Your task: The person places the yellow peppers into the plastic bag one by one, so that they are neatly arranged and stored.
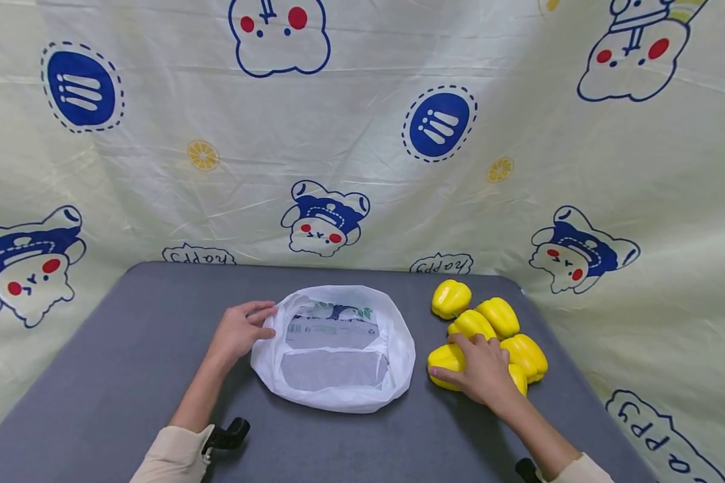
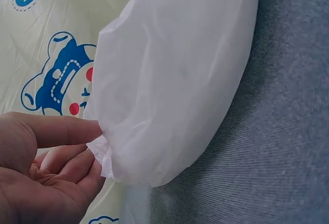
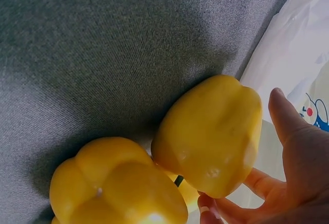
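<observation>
A white plastic bag [image 1: 400,349] stands on the table with its mouth spread wide and facing up. My left hand [image 1: 237,330] pinches the bag's left rim between thumb and fingers, as the left wrist view shows at the bag's edge [image 2: 105,157]. Over on the right, my right hand [image 1: 486,369] reaches over a cluster of yellow bell peppers. Its spread fingers lie around the nearest bell pepper [image 1: 444,362]. In the right wrist view the fingertips touch that pepper's far side, while the thumb [image 3: 282,111] stands apart from it.
Several more yellow bell peppers [image 1: 499,316] lie close together by the table's right side, partly hidden by the right hand. The grey table [image 1: 127,376] ends at a patterned curtain [image 1: 387,174] hanging behind it.
</observation>
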Demonstrator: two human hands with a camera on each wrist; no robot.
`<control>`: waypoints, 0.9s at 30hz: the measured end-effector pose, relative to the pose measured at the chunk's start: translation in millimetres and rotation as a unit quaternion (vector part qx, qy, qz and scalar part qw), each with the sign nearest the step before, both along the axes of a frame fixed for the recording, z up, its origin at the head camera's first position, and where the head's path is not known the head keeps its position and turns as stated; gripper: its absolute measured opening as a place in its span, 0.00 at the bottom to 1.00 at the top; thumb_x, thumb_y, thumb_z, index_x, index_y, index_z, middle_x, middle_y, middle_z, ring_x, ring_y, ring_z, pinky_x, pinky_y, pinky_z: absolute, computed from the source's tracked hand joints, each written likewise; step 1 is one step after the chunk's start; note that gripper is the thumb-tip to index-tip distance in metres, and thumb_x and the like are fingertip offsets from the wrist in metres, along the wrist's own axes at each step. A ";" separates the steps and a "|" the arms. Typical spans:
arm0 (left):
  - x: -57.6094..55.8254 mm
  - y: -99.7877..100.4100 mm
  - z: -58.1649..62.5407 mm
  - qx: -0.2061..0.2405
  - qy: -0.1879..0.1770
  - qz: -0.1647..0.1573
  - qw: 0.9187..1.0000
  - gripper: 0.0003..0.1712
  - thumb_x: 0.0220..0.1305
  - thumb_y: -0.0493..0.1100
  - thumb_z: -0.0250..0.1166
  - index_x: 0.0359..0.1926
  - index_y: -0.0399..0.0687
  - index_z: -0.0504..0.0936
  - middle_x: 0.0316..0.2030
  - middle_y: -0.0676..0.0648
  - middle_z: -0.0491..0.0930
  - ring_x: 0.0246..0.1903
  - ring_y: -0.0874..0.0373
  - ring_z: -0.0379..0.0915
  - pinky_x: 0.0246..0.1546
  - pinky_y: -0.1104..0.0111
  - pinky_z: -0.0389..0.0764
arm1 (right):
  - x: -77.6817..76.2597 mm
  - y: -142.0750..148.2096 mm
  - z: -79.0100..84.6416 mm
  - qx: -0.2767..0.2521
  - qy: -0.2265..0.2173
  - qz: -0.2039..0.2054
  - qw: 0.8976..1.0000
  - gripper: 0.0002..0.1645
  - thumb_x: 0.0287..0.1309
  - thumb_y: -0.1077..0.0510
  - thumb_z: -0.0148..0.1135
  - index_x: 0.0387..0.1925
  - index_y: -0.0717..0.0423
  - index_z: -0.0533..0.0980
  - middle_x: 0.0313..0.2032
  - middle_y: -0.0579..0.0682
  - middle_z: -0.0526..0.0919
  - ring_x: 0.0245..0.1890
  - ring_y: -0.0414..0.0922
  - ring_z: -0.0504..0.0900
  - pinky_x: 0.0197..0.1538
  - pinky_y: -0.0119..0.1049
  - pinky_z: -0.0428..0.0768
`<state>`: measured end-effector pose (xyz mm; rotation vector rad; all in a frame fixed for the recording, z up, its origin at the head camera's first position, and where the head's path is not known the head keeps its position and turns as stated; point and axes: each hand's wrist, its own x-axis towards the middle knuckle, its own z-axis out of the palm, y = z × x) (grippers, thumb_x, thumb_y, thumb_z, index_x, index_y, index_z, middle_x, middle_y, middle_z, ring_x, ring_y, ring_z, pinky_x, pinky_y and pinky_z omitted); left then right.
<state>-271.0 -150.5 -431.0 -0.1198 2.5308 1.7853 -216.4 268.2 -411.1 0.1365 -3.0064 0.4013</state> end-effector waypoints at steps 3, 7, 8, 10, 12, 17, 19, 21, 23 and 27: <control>1.2 -1.3 -1.7 0.010 -0.009 -0.001 1.000 0.34 0.58 0.27 0.67 0.68 0.39 0.74 0.61 0.41 0.80 0.68 0.43 0.70 0.66 0.50 0.73 | 0.4 -2.0 -0.5 0.001 -0.002 -0.001 1.000 0.44 0.45 0.34 0.76 0.58 0.55 0.77 0.53 0.68 0.77 0.48 0.66 0.68 0.47 0.58 0.63; 1.2 -3.6 -4.9 0.021 -0.012 -0.006 1.000 0.36 0.58 0.26 0.66 0.70 0.37 0.72 0.62 0.40 0.79 0.69 0.43 0.69 0.68 0.50 0.71 | 0.4 -3.3 -2.2 0.003 0.003 0.004 1.000 0.44 0.44 0.35 0.77 0.59 0.55 0.78 0.56 0.67 0.77 0.49 0.66 0.68 0.46 0.58 0.63; 1.1 -4.2 -5.3 0.019 -0.011 -0.006 1.000 0.37 0.58 0.26 0.67 0.70 0.37 0.72 0.62 0.41 0.79 0.69 0.44 0.69 0.68 0.51 0.72 | 0.2 -3.7 -2.4 0.003 0.006 0.008 1.000 0.44 0.44 0.35 0.78 0.59 0.55 0.78 0.56 0.67 0.77 0.49 0.66 0.68 0.46 0.58 0.63; 0.6 -5.5 -5.6 0.017 -0.009 -0.008 1.000 0.37 0.57 0.25 0.67 0.69 0.37 0.72 0.61 0.41 0.80 0.69 0.45 0.69 0.67 0.54 0.73 | -0.4 -4.2 -3.0 0.004 0.011 0.010 1.000 0.43 0.44 0.38 0.79 0.59 0.55 0.78 0.58 0.67 0.77 0.50 0.66 0.68 0.46 0.58 0.63; 0.3 -6.8 -5.3 0.020 -0.008 -0.009 1.000 0.37 0.56 0.25 0.67 0.69 0.38 0.73 0.60 0.41 0.80 0.69 0.46 0.69 0.63 0.58 0.75 | -1.8 -4.9 -2.9 0.000 0.012 0.013 1.000 0.42 0.43 0.41 0.80 0.58 0.55 0.77 0.58 0.66 0.78 0.51 0.67 0.68 0.47 0.60 0.64; 1.1 -7.0 -6.8 0.025 -0.016 -0.009 1.000 0.39 0.56 0.25 0.67 0.70 0.39 0.71 0.58 0.41 0.82 0.69 0.44 0.69 0.56 0.64 0.76 | -3.1 -2.8 -2.4 -0.023 0.006 0.035 0.999 0.44 0.41 0.49 0.82 0.60 0.58 0.75 0.60 0.67 0.77 0.58 0.68 0.70 0.58 0.65 0.68; 1.4 -6.8 -8.4 0.021 -0.016 -0.010 1.000 0.38 0.56 0.25 0.67 0.70 0.39 0.72 0.58 0.40 0.82 0.69 0.43 0.68 0.57 0.62 0.75 | -2.7 -1.1 -1.0 -0.036 -0.002 0.040 0.999 0.46 0.40 0.52 0.83 0.63 0.59 0.74 0.61 0.67 0.76 0.61 0.68 0.69 0.62 0.66 0.69; 1.6 -6.6 -9.6 0.018 -0.015 -0.007 1.000 0.36 0.56 0.25 0.67 0.68 0.39 0.74 0.57 0.40 0.83 0.69 0.43 0.69 0.59 0.60 0.74 | -2.4 0.5 1.1 -0.045 -0.012 0.037 0.998 0.50 0.39 0.52 0.84 0.65 0.61 0.72 0.62 0.68 0.74 0.64 0.68 0.68 0.64 0.67 0.68; 1.8 -6.8 -10.0 0.016 -0.009 -0.005 1.000 0.34 0.56 0.25 0.66 0.66 0.38 0.76 0.57 0.40 0.83 0.69 0.43 0.69 0.61 0.57 0.73 | -1.7 2.2 3.4 -0.046 -0.020 0.030 0.998 0.54 0.38 0.52 0.85 0.67 0.61 0.70 0.64 0.70 0.72 0.65 0.69 0.66 0.64 0.68 0.67; 2.6 -7.5 -9.9 0.015 0.003 -0.003 1.000 0.31 0.56 0.24 0.65 0.64 0.37 0.78 0.57 0.39 0.83 0.67 0.44 0.71 0.63 0.56 0.74 | 1.0 4.3 7.2 -0.035 -0.029 0.016 0.999 0.58 0.35 0.52 0.86 0.69 0.61 0.67 0.64 0.72 0.69 0.63 0.71 0.65 0.59 0.69 0.66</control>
